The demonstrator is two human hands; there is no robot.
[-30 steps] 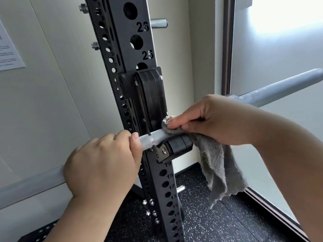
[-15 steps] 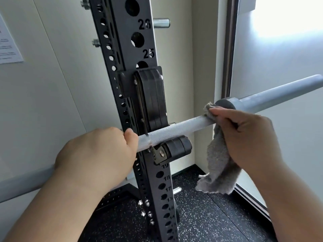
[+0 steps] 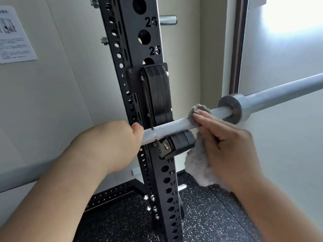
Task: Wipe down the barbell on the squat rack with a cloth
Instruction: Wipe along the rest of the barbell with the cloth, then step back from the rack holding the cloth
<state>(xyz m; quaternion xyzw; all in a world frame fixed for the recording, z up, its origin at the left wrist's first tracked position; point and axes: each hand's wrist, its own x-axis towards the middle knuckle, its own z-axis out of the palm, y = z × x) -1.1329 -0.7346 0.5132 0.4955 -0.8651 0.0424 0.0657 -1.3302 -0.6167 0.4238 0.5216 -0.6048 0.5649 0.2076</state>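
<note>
A silver barbell (image 3: 172, 127) lies across the black J-hook (image 3: 176, 145) of the squat rack upright (image 3: 139, 55), running from lower left to upper right. My left hand (image 3: 111, 144) grips the bar just left of the upright. My right hand (image 3: 225, 142) holds a grey fluffy cloth (image 3: 197, 165) wrapped over the bar, just right of the hook. Its fingers lie over the cloth and the rest of the cloth hangs below. The bar's collar (image 3: 232, 109) sits a little right of the cloth.
The numbered, perforated upright stands right behind the bar. A steel peg (image 3: 167, 19) sticks out at the top. The wall carries a paper notice (image 3: 14, 34). A frosted glass panel (image 3: 283, 67) is at the right. Black speckled rubber floor (image 3: 201, 217) lies below.
My right hand and the cloth slid right along the bar away from the hook, then came back left a little. The collar is now uncovered. My left hand kept its grip.
</note>
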